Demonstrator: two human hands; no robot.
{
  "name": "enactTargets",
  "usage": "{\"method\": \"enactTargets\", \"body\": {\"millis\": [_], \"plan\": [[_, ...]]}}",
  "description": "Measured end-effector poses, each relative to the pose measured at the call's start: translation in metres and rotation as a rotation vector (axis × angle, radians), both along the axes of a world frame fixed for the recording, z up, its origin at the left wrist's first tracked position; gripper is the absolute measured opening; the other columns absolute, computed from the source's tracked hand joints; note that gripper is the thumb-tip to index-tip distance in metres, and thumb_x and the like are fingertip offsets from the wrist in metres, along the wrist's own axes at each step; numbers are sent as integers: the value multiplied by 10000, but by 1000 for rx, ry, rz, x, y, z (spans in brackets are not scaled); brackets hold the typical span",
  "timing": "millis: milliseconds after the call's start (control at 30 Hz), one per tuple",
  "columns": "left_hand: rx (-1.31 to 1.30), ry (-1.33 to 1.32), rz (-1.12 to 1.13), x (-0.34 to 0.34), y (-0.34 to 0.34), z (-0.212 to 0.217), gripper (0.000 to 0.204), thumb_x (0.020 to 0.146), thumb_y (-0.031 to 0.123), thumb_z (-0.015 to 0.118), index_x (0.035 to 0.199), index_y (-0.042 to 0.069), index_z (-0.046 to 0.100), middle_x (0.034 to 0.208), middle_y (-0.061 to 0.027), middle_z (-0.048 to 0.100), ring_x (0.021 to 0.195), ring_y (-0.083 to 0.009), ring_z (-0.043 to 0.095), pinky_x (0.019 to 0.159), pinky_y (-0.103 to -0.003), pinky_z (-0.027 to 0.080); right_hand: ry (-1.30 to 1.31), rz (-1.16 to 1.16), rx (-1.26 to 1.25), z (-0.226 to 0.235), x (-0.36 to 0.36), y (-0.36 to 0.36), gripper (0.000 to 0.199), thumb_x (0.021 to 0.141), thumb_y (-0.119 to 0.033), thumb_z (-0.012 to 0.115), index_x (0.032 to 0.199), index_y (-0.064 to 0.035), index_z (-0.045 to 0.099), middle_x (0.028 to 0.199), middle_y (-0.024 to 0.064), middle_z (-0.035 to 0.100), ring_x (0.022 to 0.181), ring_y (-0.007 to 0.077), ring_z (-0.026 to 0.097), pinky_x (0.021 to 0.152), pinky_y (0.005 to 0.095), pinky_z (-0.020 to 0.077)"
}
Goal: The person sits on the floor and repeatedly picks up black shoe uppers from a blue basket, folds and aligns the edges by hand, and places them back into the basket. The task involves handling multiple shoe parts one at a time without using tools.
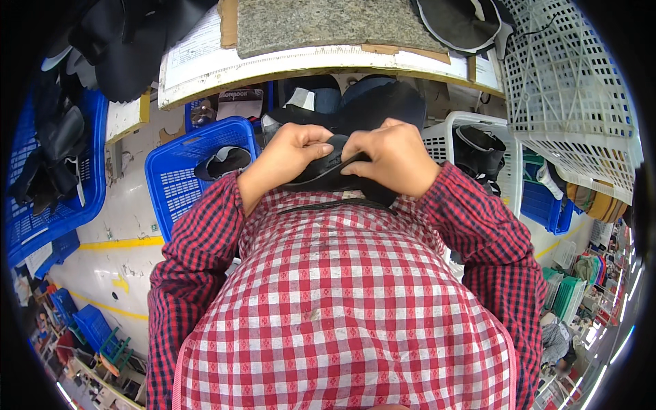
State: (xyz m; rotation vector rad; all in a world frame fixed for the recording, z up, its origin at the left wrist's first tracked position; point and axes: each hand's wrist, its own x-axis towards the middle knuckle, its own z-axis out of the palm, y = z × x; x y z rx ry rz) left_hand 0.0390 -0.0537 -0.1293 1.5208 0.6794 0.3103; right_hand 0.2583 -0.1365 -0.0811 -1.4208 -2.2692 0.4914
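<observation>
Close to my body, over the lap of my checked apron [335, 273], I hold a black shoe upper [320, 171] with both hands. My left hand [290, 152] is closed, its thumb and fingers pinching the piece's upper edge. On the other side, my right hand [396, 156] grips the edge with curled fingers and thumb. Between the two hands the edge is bent over, and part of it is hidden behind the fingers. Just beyond my hands lies dark material [383, 102] with a small white patch at its left.
Ahead stands a worktable [273, 72] bearing a grey stone slab [335, 27]. A blue basket [198, 137] sits left, a white basket [444, 130] right, both holding dark uppers. Black pieces fill another blue basket [96, 178] at far left. A white perforated crate [567, 82] rises at right.
</observation>
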Motion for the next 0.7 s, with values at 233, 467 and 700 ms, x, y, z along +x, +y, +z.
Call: {"method": "enactTargets", "body": {"millis": [233,467,700], "plan": [[107,11,270,-8,-42,2,192,987,22,687,1165,-30,739,1010,-33,745,894,-76,653,798,-232,519,830,-203,-925,-26,16,2,187,915,-120,828,960,-43,664,744,-25,682,754,22,622,683,206,502],[-372,-61,288,-24,-13,14,257,969,-39,673,1222,-51,718,1095,-92,775,961,-111,718,891,-243,568,821,-173,-826,-21,0,13,241,911,-180,835,943,-60,628,708,-32,653,656,27,531,619,230,440],[-364,21,284,-27,-13,25,268,965,-28,691,1232,-34,721,1090,-82,777,951,-100,715,884,-234,567,603,-177,-705,-5,-5,11,241,923,-154,823,984,-67,607,662,-69,531,652,13,444,613,224,374]]}}
